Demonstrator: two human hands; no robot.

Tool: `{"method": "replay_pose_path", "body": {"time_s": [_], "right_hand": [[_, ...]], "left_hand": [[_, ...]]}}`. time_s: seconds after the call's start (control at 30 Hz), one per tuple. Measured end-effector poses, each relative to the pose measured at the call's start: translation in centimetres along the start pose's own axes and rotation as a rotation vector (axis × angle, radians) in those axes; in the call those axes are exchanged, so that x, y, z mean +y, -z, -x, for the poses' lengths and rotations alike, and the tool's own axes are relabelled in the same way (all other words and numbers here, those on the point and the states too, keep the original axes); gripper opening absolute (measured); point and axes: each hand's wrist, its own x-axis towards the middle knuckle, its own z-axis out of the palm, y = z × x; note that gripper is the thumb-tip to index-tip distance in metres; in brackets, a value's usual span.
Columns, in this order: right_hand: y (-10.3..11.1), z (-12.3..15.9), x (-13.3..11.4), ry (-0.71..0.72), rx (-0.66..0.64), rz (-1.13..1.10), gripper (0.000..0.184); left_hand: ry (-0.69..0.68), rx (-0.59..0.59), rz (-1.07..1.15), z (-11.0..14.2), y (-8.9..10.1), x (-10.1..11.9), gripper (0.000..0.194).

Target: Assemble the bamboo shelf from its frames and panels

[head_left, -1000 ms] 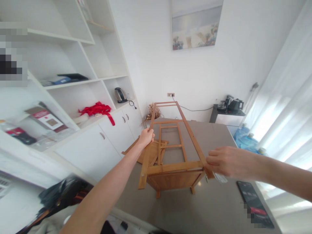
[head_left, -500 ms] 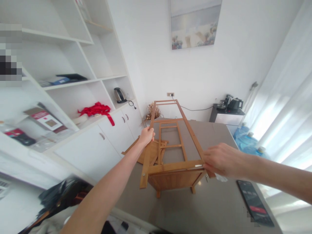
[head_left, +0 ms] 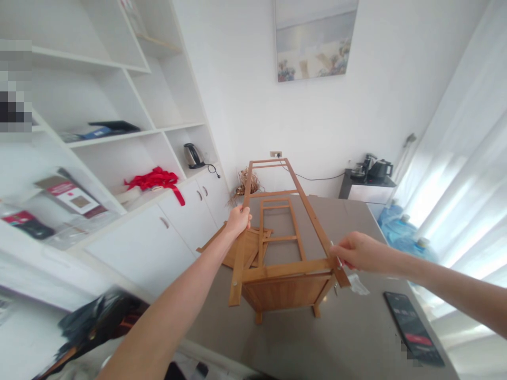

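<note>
A tall wooden frame [head_left: 283,271] with crossbars stands over the table, stretching away from me. My left hand [head_left: 239,219] is wrapped round its left rail. At the near right corner, my right hand [head_left: 351,250] pinches a thin silvery tool that looks like a hex key [head_left: 339,263], its end at the rail. A wooden panel [head_left: 287,293] on short legs sits beneath the near crossbar. Through the frame I see a smaller ladder-like frame [head_left: 279,239]. Flat wooden boards [head_left: 232,254] lie to its left.
A phone [head_left: 413,328] and a small clear plastic bag [head_left: 358,285] lie on the grey table [head_left: 344,327] at right. White shelves with a kettle [head_left: 193,156] and red ribbon [head_left: 156,179] line the left. Blue water bottles [head_left: 400,228] stand beyond the table's right edge.
My right hand has turned and lifted slightly at the corner; the silvery tool has swung from lying along the crossbar to beside the right rail. My left hand keeps its grip.
</note>
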Motion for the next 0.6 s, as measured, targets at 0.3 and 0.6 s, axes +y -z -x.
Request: {"method": "replay_pose_path", "body": {"time_s": [0.3, 0.6], "right_hand": [[1.5, 2.1, 1.6, 0.847, 0.209, 0.599, 0.022], [2.0, 0.7, 1.2, 1.044, 0.259, 0.831, 0.017]], "left_hand": [[0.012, 0.004, 0.006, -0.2, -0.2, -0.2, 0.010], [0.017, -0.002, 0.011, -0.1, -0.3, -0.1, 0.010]]}}
